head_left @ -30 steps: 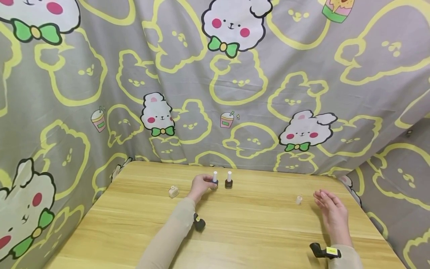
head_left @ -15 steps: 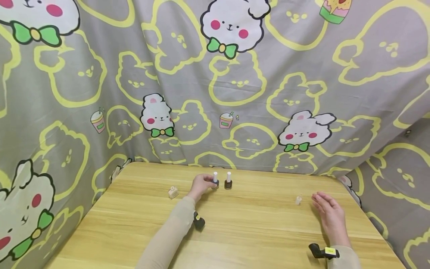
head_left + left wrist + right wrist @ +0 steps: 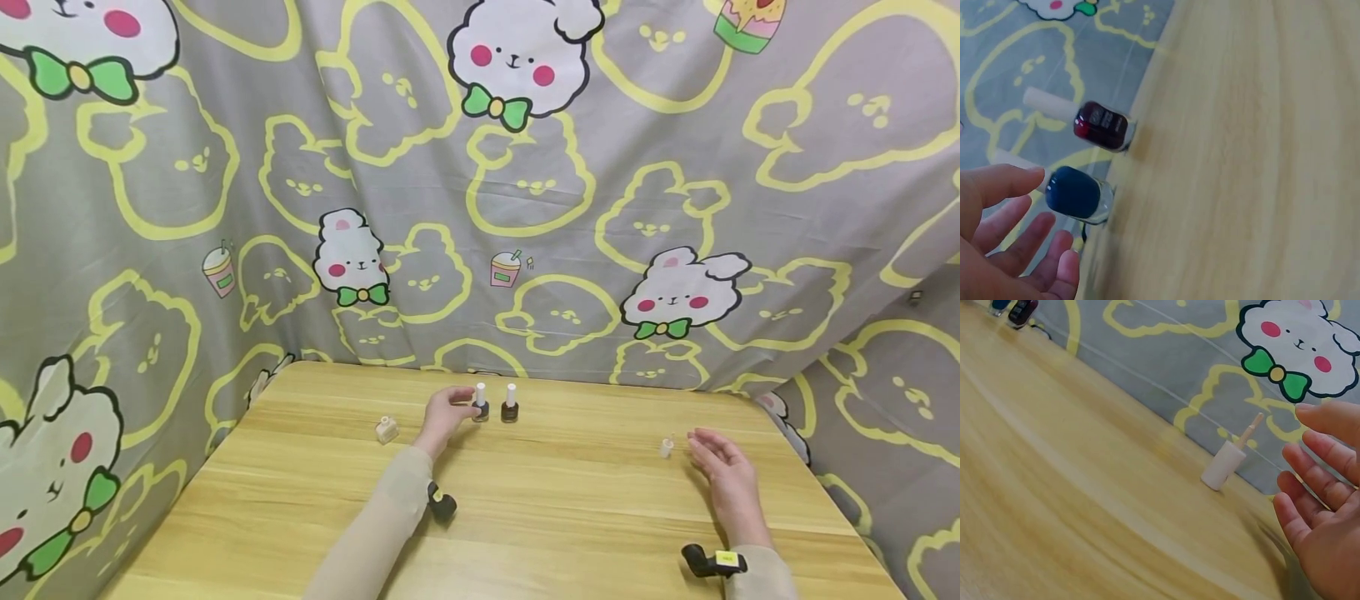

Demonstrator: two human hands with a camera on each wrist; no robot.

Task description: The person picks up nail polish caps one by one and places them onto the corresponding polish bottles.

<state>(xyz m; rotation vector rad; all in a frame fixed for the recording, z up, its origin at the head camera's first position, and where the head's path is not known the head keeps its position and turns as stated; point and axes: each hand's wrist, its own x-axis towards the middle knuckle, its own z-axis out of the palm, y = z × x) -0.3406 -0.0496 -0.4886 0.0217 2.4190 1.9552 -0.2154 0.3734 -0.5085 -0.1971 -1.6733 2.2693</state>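
Observation:
A blue nail polish bottle with a white cap stands upright at the back of the table. My left hand is right beside it, fingers spread and relaxed. In the left wrist view the thumb of this hand overlaps the white cap of the blue bottle. A dark red nail polish bottle, capped, stands just to the right. Over on the right, a white cap with its brush pointing up stands on the table. Near it my right hand hovers, fingers loosely bent and holding nothing.
An uncapped beige nail polish bottle stands left of my left hand. The wooden table runs back to a grey patterned curtain that hangs along its far edge and sides. Each wrist wears a black camera.
My left fingers have loosened and drawn slightly left from the blue bottle, which stays standing. The right hand has shifted left, closer to the white brush cap.

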